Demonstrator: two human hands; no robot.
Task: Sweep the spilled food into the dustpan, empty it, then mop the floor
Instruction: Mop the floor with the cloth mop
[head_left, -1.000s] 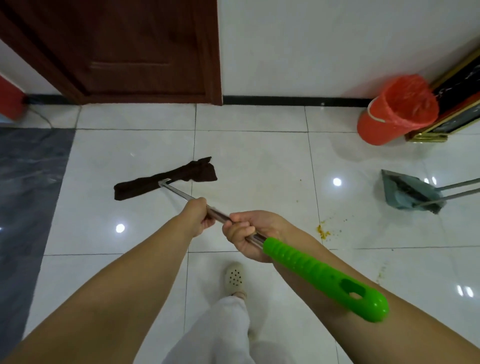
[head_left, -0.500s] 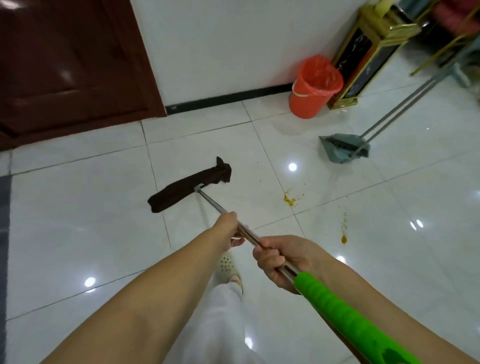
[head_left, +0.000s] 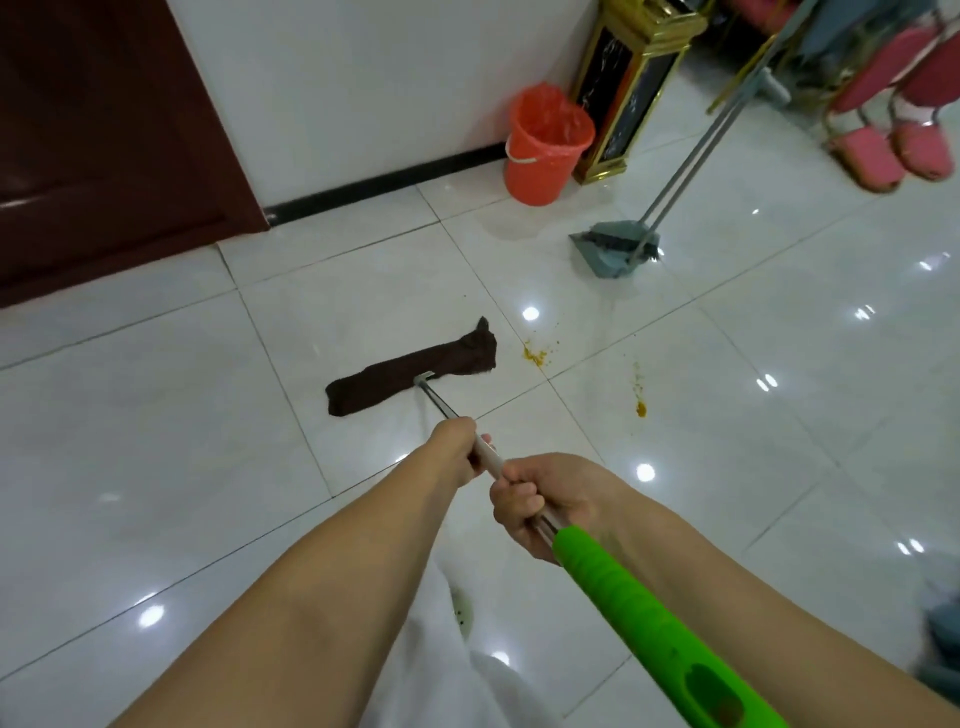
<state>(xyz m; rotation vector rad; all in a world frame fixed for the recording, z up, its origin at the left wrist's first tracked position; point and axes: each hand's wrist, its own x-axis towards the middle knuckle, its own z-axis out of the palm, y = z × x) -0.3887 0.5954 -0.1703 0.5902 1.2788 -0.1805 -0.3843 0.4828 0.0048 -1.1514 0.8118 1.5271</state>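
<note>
Gripping the mop shaft (head_left: 488, 457), both bare hands are wrapped around the metal pole: the right hand (head_left: 545, 501) sits nearer the body, its fingers (head_left: 519, 493) curled tight round the pole just above the bright green handle grip (head_left: 654, 618), and the left hand (head_left: 457, 447) holds a little farther down the shaft, its fingers closed on the pole though mostly hidden behind the knuckles. Below the forearms, pale trousers (head_left: 452, 670) and a light shoe (head_left: 462, 613) show against the glossy white tile floor (head_left: 156, 441). The shaft runs forward and down to the dark brown mop head (head_left: 410, 369), which lies flat on the floor. Just to the right of the cloth's far end sits a small patch of yellow-orange food residue (head_left: 535, 356), close to it but apart; a second thin streak of the same stain (head_left: 640, 400) lies farther right, across a tile joint. Beyond these, the grey dustpan (head_left: 608, 249) rests on the floor with the broom bristles (head_left: 652, 253) tucked against it, their two long handles leaning up and to the right. Farther back, an orange bin (head_left: 543, 150) lined with an orange bag stands by the white wall, just beside a black-and-gold stand (head_left: 623, 93). A dark brown door (head_left: 104, 130) fills the far left, and pink chairs (head_left: 893, 135) crowd the far right corner.
</note>
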